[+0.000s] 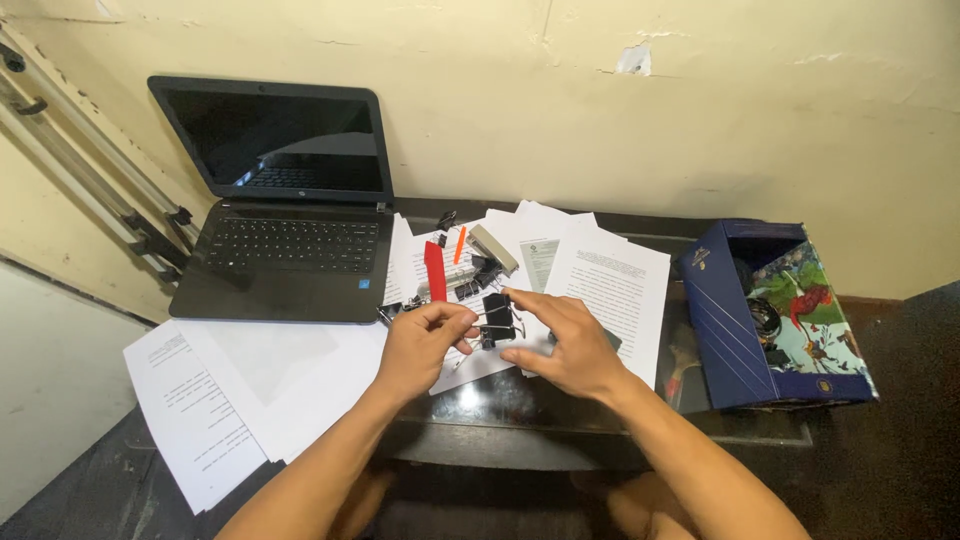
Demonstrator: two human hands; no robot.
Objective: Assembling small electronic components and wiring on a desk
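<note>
Head view of a dark worktop (520, 400) set against a cream wall. The left hand (425, 345) and right hand (565, 345) meet over its middle, both engaged with a black binder clip (497, 316). The left hand is curled, its thumb and fingertips pinched on the clip's wire handle at the clip's left side. The right hand lies palm down with fingers spread, its forefinger and thumb touching the clip from the right; whether it actually grips the clip cannot be told. The clip is held just above the loose printed sheets (610, 290) that cover the centre of the worktop.

Just behind the clip lie a red strip-shaped object (435, 270), a small orange piece (460, 243), a beige stapler (493, 248) and several more small black clips (470, 285), all on the sheets. An open black laptop (285, 230), screen dark, stands to the left, with further white sheets (220, 390) fanned out below it and overhanging the worktop edge. At the right stands an open blue box (735, 320) with a patterned side, holding dark items too small to identify.
</note>
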